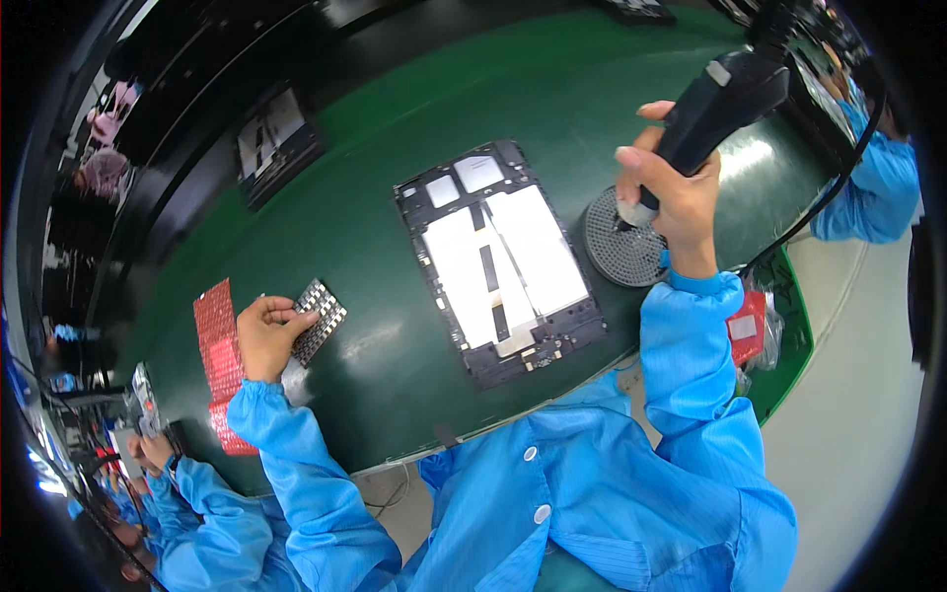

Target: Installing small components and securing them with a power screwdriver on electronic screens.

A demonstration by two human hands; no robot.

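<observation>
A tablet body (508, 259) lies at the middle of the green table, its back off, with large silvery-white battery cells and a black frame. My right hand (681, 187) is closed around a black electric screwdriver (725, 109), tilted with its lower end over a round grey tray (614, 247) full of small holes. At the left, my left hand (268, 331) pinches the edge of a small sheet (321, 324) covered with rows of little black and silver pieces. Its fingertips hide part of that sheet, and whether a single piece is between them is unclear.
Red bubble wrap (219, 340) lies left of my left hand. Another tablet body (271, 146) rests at the far left. A green bin (792, 335) with red and clear packaging stands at the right. A black cable (838, 183) curves past it. Co-workers in blue sit on both sides.
</observation>
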